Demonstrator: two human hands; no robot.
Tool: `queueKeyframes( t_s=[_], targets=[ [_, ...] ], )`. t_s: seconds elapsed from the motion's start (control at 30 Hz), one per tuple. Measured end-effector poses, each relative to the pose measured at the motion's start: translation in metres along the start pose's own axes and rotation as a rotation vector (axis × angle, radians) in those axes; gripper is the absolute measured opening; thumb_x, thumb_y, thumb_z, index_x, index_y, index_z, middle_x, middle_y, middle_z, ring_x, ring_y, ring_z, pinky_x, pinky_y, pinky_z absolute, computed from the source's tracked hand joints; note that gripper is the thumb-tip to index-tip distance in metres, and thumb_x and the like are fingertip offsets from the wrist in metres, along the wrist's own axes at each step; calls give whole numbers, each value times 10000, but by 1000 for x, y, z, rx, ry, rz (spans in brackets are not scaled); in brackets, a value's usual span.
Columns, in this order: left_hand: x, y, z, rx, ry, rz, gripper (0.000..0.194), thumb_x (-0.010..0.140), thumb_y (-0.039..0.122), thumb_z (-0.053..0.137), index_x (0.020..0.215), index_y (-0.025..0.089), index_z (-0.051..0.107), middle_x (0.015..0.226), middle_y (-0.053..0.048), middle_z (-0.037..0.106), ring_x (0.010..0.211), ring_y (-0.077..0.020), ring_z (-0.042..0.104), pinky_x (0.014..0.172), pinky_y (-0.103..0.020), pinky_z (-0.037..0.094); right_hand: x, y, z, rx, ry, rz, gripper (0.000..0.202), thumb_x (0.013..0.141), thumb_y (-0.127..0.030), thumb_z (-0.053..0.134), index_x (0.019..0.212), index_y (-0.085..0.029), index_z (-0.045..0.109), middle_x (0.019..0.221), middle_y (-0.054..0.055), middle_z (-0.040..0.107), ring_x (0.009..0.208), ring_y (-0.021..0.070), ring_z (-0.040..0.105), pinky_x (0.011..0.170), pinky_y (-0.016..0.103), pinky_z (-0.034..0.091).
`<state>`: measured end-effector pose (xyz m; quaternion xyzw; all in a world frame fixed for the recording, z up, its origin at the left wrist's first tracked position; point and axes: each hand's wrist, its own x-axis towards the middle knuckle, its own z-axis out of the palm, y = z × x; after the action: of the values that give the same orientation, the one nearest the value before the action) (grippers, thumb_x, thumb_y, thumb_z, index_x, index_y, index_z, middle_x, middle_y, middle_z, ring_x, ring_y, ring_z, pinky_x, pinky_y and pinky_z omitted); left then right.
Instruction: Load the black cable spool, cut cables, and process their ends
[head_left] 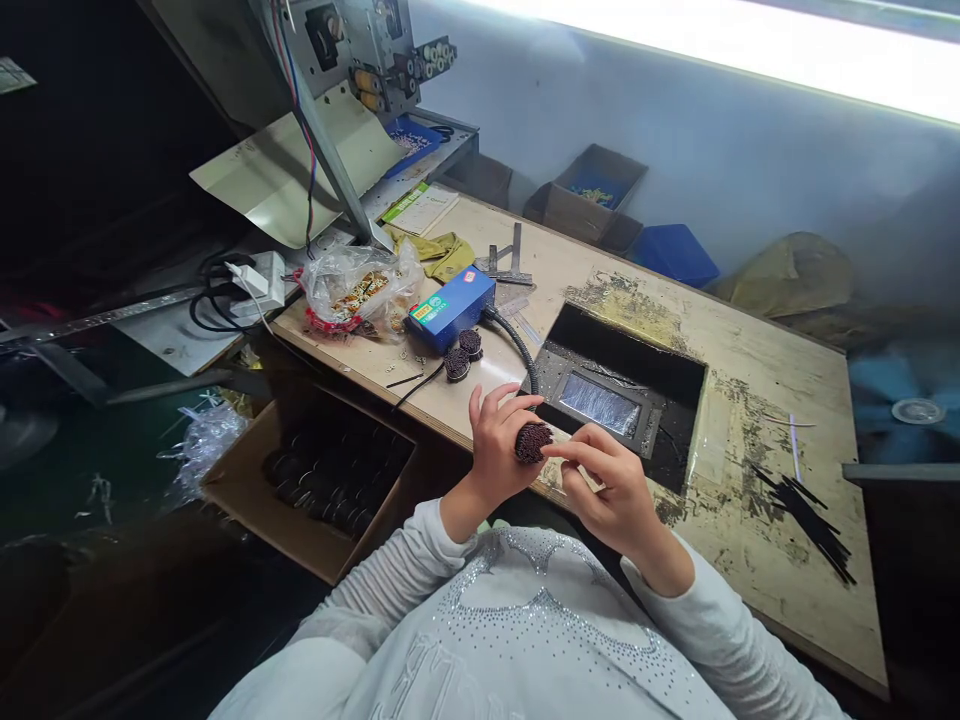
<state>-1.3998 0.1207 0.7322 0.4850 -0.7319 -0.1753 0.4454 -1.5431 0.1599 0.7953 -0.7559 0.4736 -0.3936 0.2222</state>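
My left hand (pixel 496 440) is wrapped around a round bundle of thin dark strands (pixel 531 443), whose dark reddish-brown end faces up. My right hand (pixel 611 490) reaches in from the other side, its index finger stretched out to the edge of that end, the thumb apart below. Whether a single strand is under the fingertip is too small to tell. Two similar dark bundles (pixel 457 364) lie on the wooden table (pixel 750 400) by a blue box-shaped device (pixel 451 308). A black ribbed hose (pixel 521 350) runs from the device toward my left hand.
A recess (pixel 675 400) in the table holds a framed panel (pixel 600 402). Loose black strips (pixel 810 525) lie at right. Left are a clear plastic bag (pixel 360 285) of small parts and a cardboard box (pixel 300 530) of dark bundles below. A metal machine (pixel 375 50) stands behind.
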Motion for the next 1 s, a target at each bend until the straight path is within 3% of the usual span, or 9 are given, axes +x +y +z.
queueKeyframes(
  t_s=[0.33, 0.53, 0.7, 1.0],
  targets=[
    [0, 0, 1, 28, -2, 9, 145, 732, 358, 650, 792, 243, 587, 1094, -22, 715, 1218, -282, 509, 1156, -528, 161, 0, 3, 4, -42, 14, -10, 285, 821, -92, 498, 973, -205, 711, 731, 16, 543, 645, 129, 530, 599, 272, 453],
    [0, -2, 0, 4, 19, 21, 174, 713, 363, 677, 790, 238, 582, 1089, -25, 715, 1210, -282, 512, 1153, -526, 161, 1, -1, 1, 29, -20, -1, 258, 792, -74, 467, 781, -194, 694, 668, 1, 520, 583, 111, 496, 539, 247, 411],
    [0, -2, 0, 21, 3, 16, 170, 732, 380, 648, 797, 242, 574, 1092, -38, 713, 1215, -293, 509, 1146, -540, 168, 2, 0, 2, 9, 38, -19, 288, 809, -77, 485, 918, -203, 720, 695, 6, 528, 615, 118, 512, 566, 258, 434],
    [0, 0, -1, 23, 2, 8, 145, 731, 365, 647, 782, 248, 579, 1082, -21, 717, 1220, -281, 508, 1156, -535, 161, 1, 3, 5, -44, 34, -39, 295, 825, -97, 494, 965, -216, 725, 715, 15, 550, 632, 125, 529, 588, 273, 464]
  ],
)
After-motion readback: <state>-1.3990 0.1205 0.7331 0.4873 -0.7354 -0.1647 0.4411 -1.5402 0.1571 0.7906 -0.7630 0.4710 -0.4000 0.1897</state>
